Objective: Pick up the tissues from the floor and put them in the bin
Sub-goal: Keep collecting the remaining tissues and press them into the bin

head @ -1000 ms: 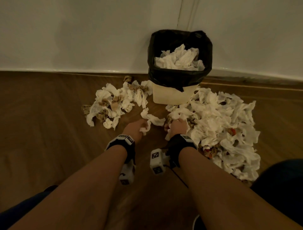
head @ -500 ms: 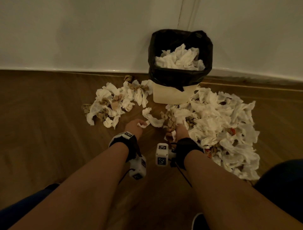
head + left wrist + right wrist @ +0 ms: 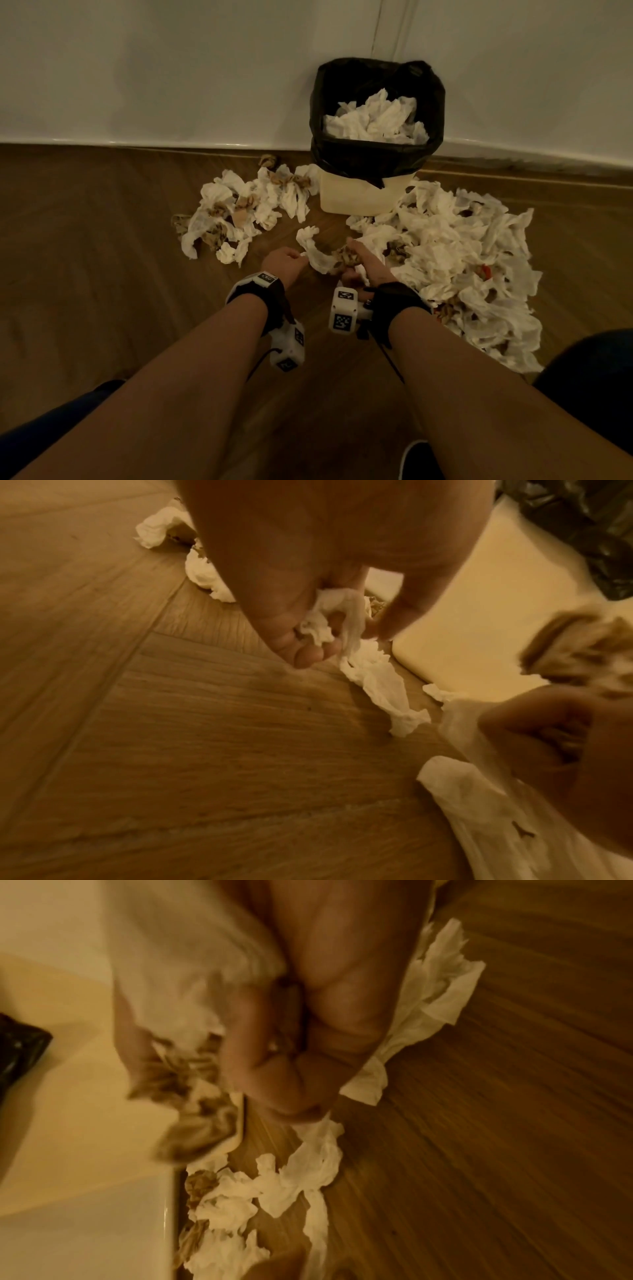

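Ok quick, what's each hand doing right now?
Left hand: fingers curled round a white tissue.
Right hand: clenched on a bunch of white and brown tissues.

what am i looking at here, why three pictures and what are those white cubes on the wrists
No machine here: a person is crouching over a wooden floor, tidying up with bare hands. The big picture comes from a camera on their head, looking down. The white cubes strapped to the wrists are two more cameras, and each of the close, blurry pictures looks along one hand.

Against the wall stands a bin lined with a black bag and already holding tissues. Crumpled tissues lie in a small pile to its left and a big pile to its right.

The left hand pinches one end of a long white tissue that trails onto the floor. The right hand grips a bunch of white and brown tissues.
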A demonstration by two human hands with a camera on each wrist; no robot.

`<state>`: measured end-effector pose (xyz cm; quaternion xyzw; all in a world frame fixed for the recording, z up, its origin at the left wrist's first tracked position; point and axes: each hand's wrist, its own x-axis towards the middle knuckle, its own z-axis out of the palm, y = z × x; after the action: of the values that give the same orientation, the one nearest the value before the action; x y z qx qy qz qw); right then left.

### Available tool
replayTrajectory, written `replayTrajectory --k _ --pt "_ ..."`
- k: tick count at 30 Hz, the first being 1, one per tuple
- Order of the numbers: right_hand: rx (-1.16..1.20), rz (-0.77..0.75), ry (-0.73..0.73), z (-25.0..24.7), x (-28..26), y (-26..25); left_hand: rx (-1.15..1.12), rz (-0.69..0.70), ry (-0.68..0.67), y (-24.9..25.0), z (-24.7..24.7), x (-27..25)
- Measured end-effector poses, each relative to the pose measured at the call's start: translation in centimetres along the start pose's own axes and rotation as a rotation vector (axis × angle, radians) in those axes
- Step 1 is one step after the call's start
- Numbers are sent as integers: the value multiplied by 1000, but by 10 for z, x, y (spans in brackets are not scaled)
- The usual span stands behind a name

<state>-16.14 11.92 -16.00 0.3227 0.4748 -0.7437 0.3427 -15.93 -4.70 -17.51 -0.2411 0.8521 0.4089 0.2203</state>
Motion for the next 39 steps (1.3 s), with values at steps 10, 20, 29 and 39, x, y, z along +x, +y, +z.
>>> replayTrajectory --k 10,20,29,39 --pt "517 7 -283 15 -30 -18 92 60 47 2 -6 -2" --pt "368 -117 -529 4 -76 -73 -134 85 2 39 -13 -22" --pt "321 -304 -776 16 -127 -104 -55 125 2 73 -27 -44" --pt "329 -332 -690 8 -135 -97 -359 136 -138 68 -18 -50"
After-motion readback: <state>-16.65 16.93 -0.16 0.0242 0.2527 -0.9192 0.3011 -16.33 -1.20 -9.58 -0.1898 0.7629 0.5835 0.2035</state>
